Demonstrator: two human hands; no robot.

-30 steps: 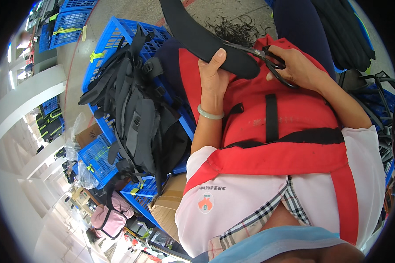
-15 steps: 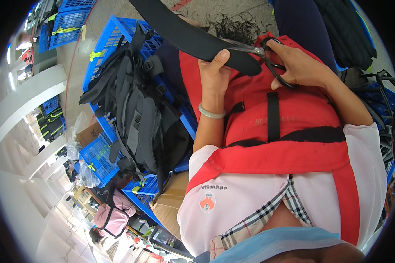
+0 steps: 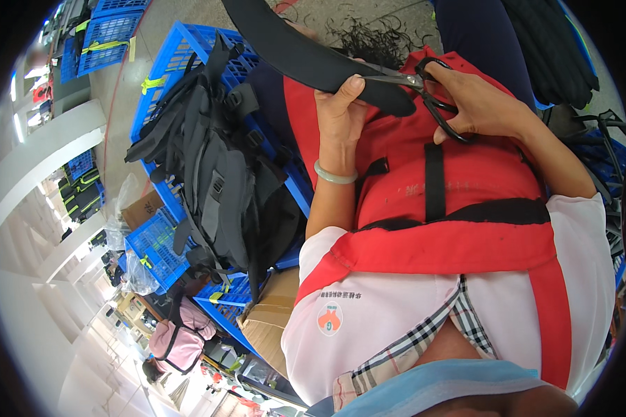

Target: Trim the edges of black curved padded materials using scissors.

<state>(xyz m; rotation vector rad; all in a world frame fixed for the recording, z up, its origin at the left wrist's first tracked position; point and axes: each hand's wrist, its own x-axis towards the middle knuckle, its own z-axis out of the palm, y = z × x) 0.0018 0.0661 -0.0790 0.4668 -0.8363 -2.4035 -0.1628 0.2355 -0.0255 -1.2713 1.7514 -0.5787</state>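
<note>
Left hand (image 3: 341, 115): fingers closed on black strip (image 3: 285, 57), over far-left corner of red apron (image 3: 389, 198); right hand (image 3: 476, 103): fingers half-curled around scissors (image 3: 414, 81). Best hold strip taut, thumb clear of blades.

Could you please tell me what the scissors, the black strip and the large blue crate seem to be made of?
Scissors: the blades look like bare metal, grey and shiny; the smooth black handles could be plastic or coated metal.
Black strip: matte and smooth, so perhaps foam or padded fabric.
Large blue crate: probably moulded plastic, judging by its colour and lattice walls.
</note>
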